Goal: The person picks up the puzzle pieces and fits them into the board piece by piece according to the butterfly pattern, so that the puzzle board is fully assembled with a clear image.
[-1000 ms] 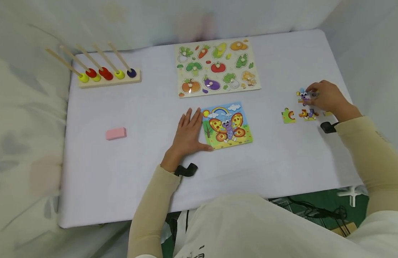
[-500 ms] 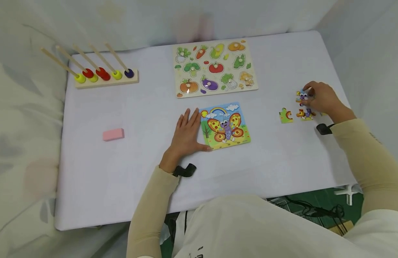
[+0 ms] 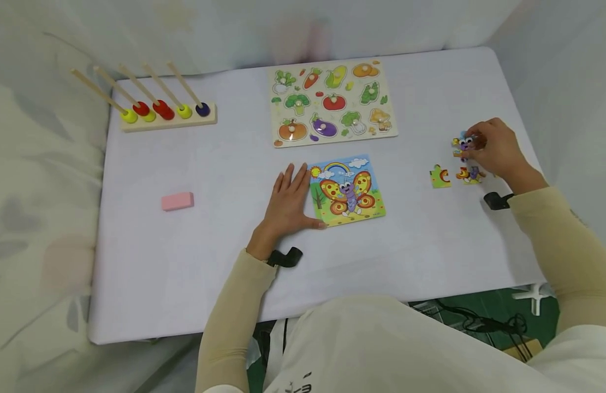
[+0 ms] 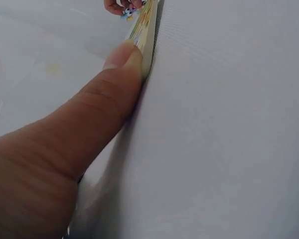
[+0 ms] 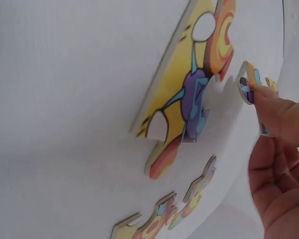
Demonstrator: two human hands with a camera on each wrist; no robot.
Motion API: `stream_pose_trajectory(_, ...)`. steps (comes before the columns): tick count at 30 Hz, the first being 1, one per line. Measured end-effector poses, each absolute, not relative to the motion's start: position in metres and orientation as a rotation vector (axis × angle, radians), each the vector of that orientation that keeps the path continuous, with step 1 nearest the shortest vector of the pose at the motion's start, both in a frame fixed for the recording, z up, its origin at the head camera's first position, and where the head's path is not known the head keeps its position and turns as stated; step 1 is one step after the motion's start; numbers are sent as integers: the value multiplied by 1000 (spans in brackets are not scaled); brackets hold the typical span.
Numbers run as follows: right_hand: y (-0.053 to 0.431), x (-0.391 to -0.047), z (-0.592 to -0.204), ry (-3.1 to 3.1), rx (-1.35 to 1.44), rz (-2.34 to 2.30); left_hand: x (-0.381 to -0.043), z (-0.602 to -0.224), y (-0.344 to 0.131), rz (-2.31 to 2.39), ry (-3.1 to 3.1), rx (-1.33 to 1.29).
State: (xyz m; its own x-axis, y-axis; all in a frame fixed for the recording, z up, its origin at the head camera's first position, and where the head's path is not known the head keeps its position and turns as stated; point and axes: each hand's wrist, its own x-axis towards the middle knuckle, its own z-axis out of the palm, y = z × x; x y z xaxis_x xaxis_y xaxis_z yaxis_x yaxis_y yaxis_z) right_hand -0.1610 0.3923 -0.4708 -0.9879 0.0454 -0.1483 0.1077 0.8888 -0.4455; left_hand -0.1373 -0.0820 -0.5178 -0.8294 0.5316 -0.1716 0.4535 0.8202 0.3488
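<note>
My left hand (image 3: 285, 204) lies flat on the table with fingers spread, index fingertip and thumb against the left side of a butterfly puzzle board (image 3: 349, 191). Its thumb (image 4: 97, 102) touches the board's edge in the left wrist view. Far to the right, my right hand (image 3: 499, 148) pinches a puzzle piece (image 3: 463, 144) bearing the butterfly's face between thumb and fingers. That piece (image 5: 247, 90) appears partly covered by the thumb in the right wrist view. Just below it lies a piece with the butterfly's feet (image 5: 192, 94); left of that is a green piece (image 3: 440, 177).
A vegetable peg puzzle (image 3: 332, 103) lies at the table's back. At the back left stands a wooden peg counter (image 3: 170, 121) with coloured beads. A pink block (image 3: 177, 201) rests on the left side. More loose pieces (image 5: 194, 191) lie near the right hand.
My right hand has shifted slightly over the pieces, keeping hold of the butterfly-face piece; a small piece under its wrist is now mostly covered. My left hand stays in place.
</note>
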Motion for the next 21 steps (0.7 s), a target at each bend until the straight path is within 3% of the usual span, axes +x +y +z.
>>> stream_pose_trajectory(10, 392, -154, -471, 2931, 233, -685, -139, -513, -79, 425, 2741, 756)
stream_pose_trajectory(21, 396, -145, -486, 2985, 171, -640, -137, -516, -81, 439, 2740, 757)
